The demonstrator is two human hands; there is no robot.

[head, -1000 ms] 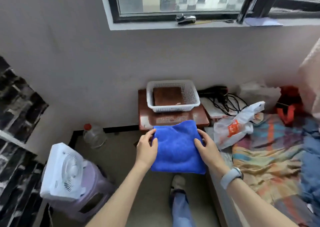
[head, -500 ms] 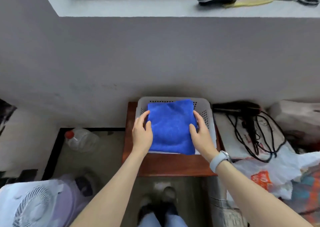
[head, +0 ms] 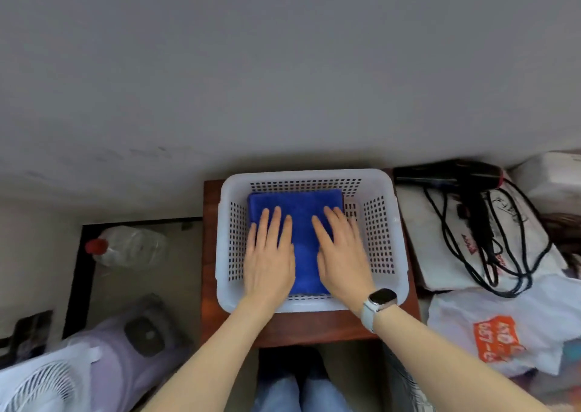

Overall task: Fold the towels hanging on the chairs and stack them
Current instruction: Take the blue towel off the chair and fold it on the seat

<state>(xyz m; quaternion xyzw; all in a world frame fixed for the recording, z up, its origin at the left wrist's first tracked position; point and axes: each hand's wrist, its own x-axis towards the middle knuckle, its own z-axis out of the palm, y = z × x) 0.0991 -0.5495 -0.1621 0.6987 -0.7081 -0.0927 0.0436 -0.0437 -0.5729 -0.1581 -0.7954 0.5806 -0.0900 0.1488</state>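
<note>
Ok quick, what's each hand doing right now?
Left hand: open, flat on the blue towel.
Right hand: open, flat on it too.

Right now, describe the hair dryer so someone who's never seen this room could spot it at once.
Find the white basket on the small wooden table against the grey wall. Just to its right, on a pale bag, lies the hair dryer. It is the only black thing there, with a red ring at one end and a tangled black cord trailing toward the camera.

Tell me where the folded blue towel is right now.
The blue towel lies inside the white basket at centre frame, pressed flat under the left hand and right hand.
</note>
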